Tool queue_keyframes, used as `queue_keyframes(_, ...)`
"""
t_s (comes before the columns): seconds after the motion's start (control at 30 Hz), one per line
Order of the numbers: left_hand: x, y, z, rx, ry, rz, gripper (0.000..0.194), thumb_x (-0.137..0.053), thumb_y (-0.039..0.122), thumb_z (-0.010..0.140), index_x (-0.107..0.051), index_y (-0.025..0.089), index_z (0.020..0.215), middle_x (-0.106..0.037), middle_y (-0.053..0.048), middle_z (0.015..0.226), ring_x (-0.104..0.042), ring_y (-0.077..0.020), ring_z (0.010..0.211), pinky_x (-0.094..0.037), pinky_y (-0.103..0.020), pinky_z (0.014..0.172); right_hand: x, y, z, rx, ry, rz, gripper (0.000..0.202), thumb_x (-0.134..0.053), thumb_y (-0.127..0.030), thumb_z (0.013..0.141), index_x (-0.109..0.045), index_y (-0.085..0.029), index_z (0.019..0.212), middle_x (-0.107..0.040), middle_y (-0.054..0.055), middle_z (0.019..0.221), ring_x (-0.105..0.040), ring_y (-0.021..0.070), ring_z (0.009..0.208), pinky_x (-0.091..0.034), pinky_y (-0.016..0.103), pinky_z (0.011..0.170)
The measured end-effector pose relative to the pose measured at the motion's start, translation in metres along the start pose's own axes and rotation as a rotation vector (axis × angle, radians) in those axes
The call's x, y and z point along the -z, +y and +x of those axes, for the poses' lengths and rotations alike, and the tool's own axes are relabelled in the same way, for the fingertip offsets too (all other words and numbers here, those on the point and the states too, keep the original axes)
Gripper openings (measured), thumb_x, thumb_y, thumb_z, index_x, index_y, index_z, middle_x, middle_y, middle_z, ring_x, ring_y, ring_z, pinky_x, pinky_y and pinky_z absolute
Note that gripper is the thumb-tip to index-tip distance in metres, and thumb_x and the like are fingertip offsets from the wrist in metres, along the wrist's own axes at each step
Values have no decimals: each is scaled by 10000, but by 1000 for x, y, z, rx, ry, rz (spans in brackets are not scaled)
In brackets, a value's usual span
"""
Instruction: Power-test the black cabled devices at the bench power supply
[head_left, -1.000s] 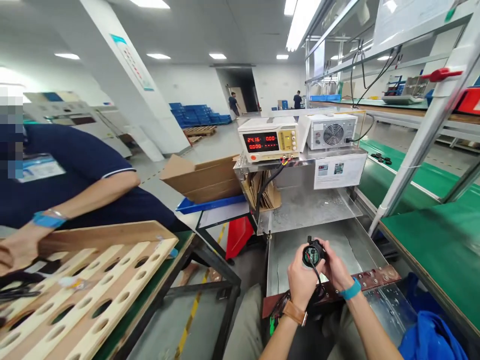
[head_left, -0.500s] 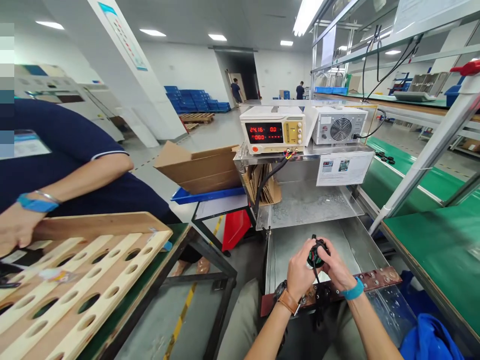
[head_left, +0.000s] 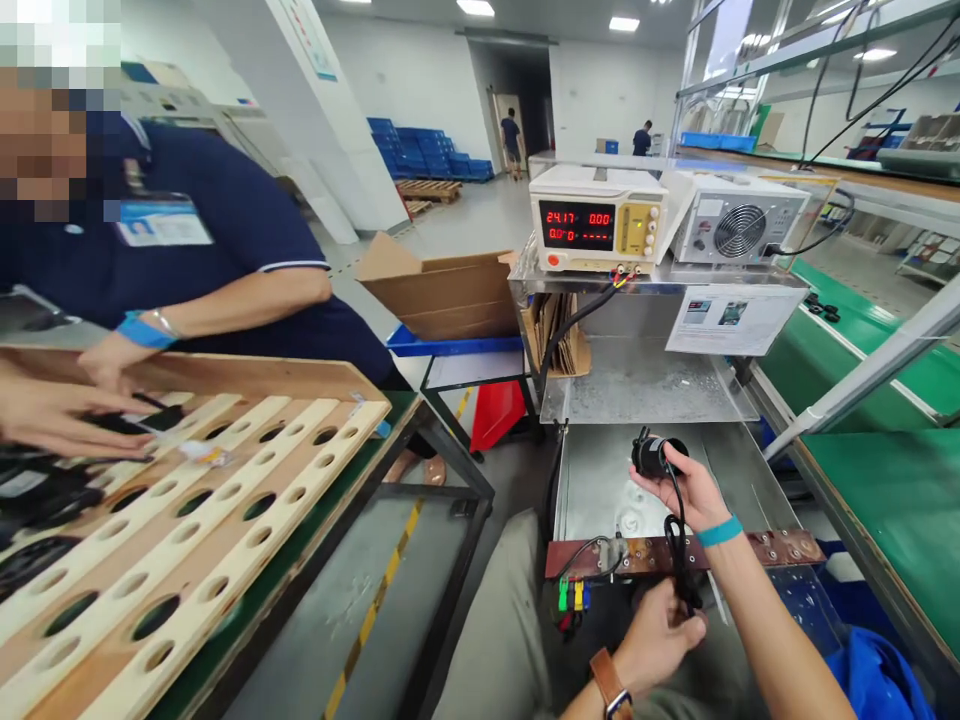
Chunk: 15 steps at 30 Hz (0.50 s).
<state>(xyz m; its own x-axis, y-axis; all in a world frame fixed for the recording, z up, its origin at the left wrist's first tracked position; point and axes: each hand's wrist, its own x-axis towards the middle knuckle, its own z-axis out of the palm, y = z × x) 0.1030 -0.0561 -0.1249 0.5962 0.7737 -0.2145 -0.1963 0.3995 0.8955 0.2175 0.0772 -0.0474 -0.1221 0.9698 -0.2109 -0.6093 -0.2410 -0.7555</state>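
Note:
My right hand (head_left: 694, 488), with a blue wristband, is closed around a small black cylindrical device with a cable (head_left: 649, 458), held over the metal tray (head_left: 600, 490). A black cable (head_left: 677, 540) hangs from the device in a bundled loop past the tray's front edge. Lower down, my left hand (head_left: 660, 635), with a brown-strapped watch, has its fingers curled at the bottom of that cable bundle; the fingertips are partly hidden. Along the tray's front runs a reddish-brown strip (head_left: 780, 546) with screws. Green, yellow and blue clips (head_left: 574, 596) hang below it on the left.
A power supply (head_left: 596, 222) with red digits stands on the metal shelf behind the tray. To the left, a co-worker's hands (head_left: 71, 410) work over a wooden rack with holes (head_left: 300, 475). A green-topped bench (head_left: 892, 500) borders the right side, with blue cloth (head_left: 874, 670) below.
Both hands were on the device; now my right hand alone holds it, and my left hand has dropped to the cable. The view has shifted left, and the co-worker has leaned in.

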Motion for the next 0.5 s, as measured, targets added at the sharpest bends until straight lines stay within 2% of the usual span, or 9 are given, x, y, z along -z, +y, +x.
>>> queue_keyframes(0.1, -6, -12, -8, 186, -12, -247, 622, -839, 573, 647, -555, 143, 997, -704, -113, 905, -702, -236, 867, -532, -345, 778, 14, 8, 24, -69, 25, -41, 394, -778, -358, 818, -586, -172, 1107, -616, 147, 1088, -605, 369, 1034, -600, 533, 815)
queue_keyframes(0.2, 6, 6, -15, 200, -21, -302, 606, -828, 591, 666, -567, 132, 964, -716, -149, 923, -718, -256, 865, -544, -381, 809, 38, 22, 51, -116, 50, -82, 353, -759, -259, 811, -575, -176, 1100, -625, 113, 1025, -637, 312, 924, -604, 484, 828)
queue_keyframes(0.27, 26, 31, -11, 129, -14, -243, 591, -787, 601, 720, -587, 122, 1003, -714, -189, 1023, -713, -279, 946, -536, -421, 882, 57, 33, 69, -152, 79, -154, 319, -746, -209, 806, -570, -175, 1070, -624, 88, 956, -644, 273, 837, -615, 449, 798)
queue_keyframes(0.37, 66, 65, 11, -8, 43, -104, 630, -700, 676, 765, -584, 120, 1039, -702, -210, 1105, -691, -304, 1027, -504, -453, 958, 87, 52, 91, -211, 110, -286, 302, -707, -137, 783, -564, -175, 1046, -615, 62, 895, -634, 242, 768, -631, 393, 708)
queue_keyframes(0.43, 90, 77, 32, -62, 125, 69, 640, -604, 737, 797, -572, 129, 996, -708, -212, 1102, -671, -309, 1063, -468, -465, 1002, 105, 66, 100, -262, 125, -329, 296, -675, -122, 780, -559, -173, 1048, -614, 57, 893, -635, 236, 758, -633, 372, 673)
queue_keyframes(0.5, 107, 76, 51, -54, 210, 283, 614, -503, 759, 841, -547, 153, 926, -718, -202, 1083, -654, -306, 1081, -437, -469, 1025, 119, 78, 104, -324, 156, -366, 285, -664, -128, 794, -554, -173, 1053, -610, 52, 887, -638, 233, 735, -635, 372, 648)
